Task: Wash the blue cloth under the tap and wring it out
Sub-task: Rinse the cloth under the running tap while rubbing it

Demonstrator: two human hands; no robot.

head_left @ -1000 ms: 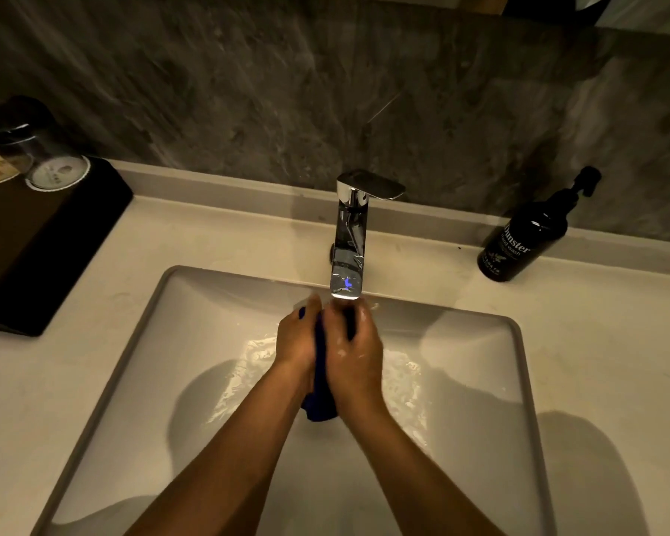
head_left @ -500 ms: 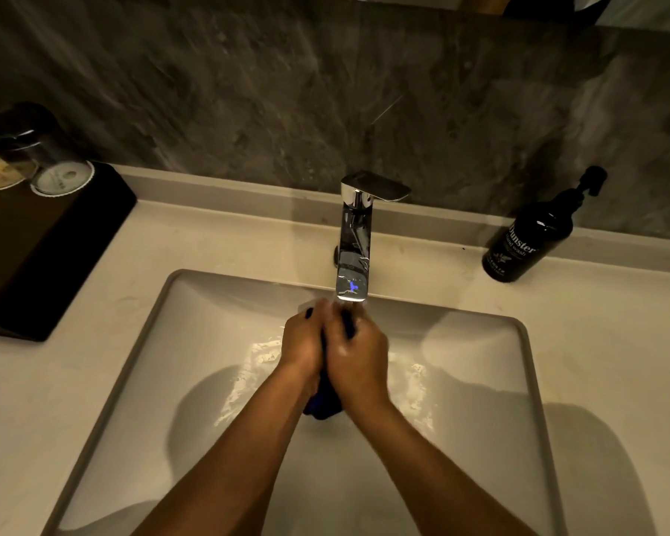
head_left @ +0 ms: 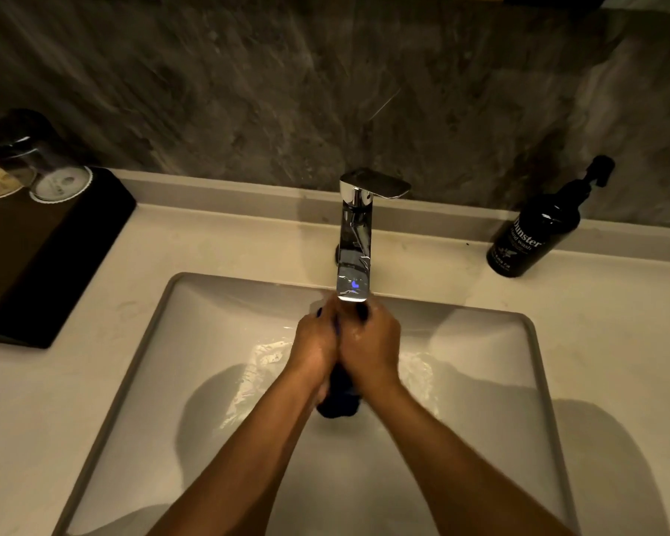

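Blue cloth (head_left: 338, 400), bunched and dark with water, is pressed between both hands directly below the spout of the chrome tap (head_left: 354, 245), over the white sink (head_left: 217, 342). Left hand (head_left: 315, 348) and right hand (head_left: 372, 346) touch one another, each clenched around the cloth; its lower end hangs out beneath the palms at 6 o'clock. Wet glints show on the basin at 3 and 9 o'clock of the hands. Black hand-wash bottle (head_left: 534, 230) stands at 2 o'clock on the counter; black tray (head_left: 51, 257) with glasses (head_left: 55, 172) lies at 10 o'clock.
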